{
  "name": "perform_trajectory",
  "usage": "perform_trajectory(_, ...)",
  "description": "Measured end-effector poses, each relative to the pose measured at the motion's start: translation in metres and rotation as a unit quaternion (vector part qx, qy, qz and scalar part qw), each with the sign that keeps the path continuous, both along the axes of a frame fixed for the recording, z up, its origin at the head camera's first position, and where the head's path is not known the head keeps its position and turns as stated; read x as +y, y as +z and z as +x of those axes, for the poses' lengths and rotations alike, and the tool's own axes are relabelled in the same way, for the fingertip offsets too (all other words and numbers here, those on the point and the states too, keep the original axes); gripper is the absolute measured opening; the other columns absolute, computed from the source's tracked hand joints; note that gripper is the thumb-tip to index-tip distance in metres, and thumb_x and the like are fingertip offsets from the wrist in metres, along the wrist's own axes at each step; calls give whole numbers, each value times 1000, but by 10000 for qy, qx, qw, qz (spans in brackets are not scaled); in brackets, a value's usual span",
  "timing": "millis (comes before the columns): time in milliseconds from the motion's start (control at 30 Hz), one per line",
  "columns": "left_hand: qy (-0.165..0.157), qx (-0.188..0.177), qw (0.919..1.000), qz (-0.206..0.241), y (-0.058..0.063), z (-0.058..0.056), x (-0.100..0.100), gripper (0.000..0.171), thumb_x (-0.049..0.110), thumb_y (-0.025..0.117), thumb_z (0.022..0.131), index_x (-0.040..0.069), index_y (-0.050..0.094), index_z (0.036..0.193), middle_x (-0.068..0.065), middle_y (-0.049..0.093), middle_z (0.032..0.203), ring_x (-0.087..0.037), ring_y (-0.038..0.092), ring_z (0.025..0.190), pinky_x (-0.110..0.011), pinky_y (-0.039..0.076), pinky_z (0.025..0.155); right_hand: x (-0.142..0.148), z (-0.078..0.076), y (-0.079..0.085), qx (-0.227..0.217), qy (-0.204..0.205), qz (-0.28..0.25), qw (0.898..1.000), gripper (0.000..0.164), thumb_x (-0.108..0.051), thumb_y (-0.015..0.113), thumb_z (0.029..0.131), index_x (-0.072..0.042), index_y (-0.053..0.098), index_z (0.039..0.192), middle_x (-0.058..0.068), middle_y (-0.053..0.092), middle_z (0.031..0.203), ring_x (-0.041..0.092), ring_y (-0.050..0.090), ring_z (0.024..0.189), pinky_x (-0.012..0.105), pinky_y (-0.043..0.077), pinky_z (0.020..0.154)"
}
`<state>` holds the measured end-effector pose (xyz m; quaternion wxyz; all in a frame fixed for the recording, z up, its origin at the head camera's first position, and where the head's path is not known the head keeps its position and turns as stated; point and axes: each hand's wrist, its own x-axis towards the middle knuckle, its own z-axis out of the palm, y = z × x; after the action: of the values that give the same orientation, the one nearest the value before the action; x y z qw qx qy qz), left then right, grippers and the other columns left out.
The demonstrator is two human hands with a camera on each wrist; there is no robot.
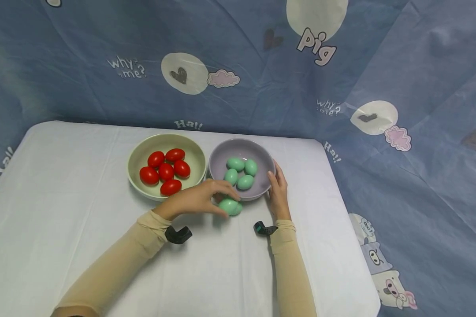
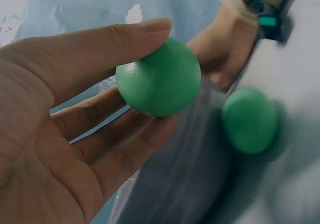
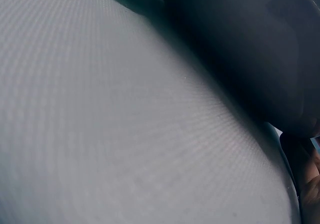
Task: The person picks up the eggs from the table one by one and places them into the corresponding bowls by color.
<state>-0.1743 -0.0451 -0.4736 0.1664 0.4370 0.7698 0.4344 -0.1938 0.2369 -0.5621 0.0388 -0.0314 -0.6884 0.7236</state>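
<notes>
My left hand [image 1: 200, 198] pinches a green toy egg [image 2: 157, 77] between thumb and fingertips, just in front of the purple bowl [image 1: 216, 169]. A second green egg [image 2: 250, 120] lies on the white cloth beside the held one; the head view shows it mostly covered. At the bowl's right side, my right hand [image 1: 279, 193] holds the wall, with the thumb near the rim. In the right wrist view only part of that hand [image 3: 306, 171] shows beside the dark bowl wall [image 3: 250, 49]. Several green eggs [image 1: 245, 182] lie inside the bowl.
A light green bowl [image 1: 132, 169] with several red egg-shaped pieces [image 1: 149, 175] stands close to the purple bowl's left. White cloth covers the table [image 1: 206, 273]. Behind it hangs a blue printed curtain [image 1: 262, 105]. Each wrist wears a small black camera [image 1: 178, 235].
</notes>
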Motion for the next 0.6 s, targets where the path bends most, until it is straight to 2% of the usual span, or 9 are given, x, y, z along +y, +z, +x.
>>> perform_trajectory(100, 74, 30, 10000, 37, 6, -9, 0, 46, 14, 91, 78, 9, 75, 121, -3, 71, 124, -19, 67, 114, -29, 61, 96, 0, -1, -2, 12, -25, -81, 10000, 52, -31, 53, 108, -25, 42, 158, -4, 37, 167, 21, 40, 153, 35, 41, 123)
perform_trajectory(267, 123, -130, 9998, 89, 17, -21, 1, 46, 12, 91, 78, 9, 75, 121, -6, 70, 123, -21, 66, 112, -29, 64, 90, 1, -2, -4, 101, -24, -225, 9997, 52, -34, 57, 107, -26, 45, 157, -5, 39, 166, 19, 41, 152, 30, 43, 121)
perform_trajectory(400, 206, -173, 9996, 44, 23, -33, 3, 47, 11, 90, 79, 7, 74, 123, -9, 69, 126, -25, 66, 117, -33, 65, 91, 1, -2, -5, 74, -55, -215, 9997, 52, -36, 58, 106, -27, 46, 156, -7, 40, 165, 17, 43, 150, 26, 45, 118)
perform_trajectory(600, 235, -183, 9996, 4, 30, -53, 8, 47, 9, 90, 79, 5, 74, 123, -11, 69, 130, -28, 63, 124, -40, 64, 95, 2, -1, -5, 78, -23, -133, 9999, 52, -38, 57, 106, -28, 45, 156, -7, 40, 165, 17, 41, 151, 33, 42, 122)
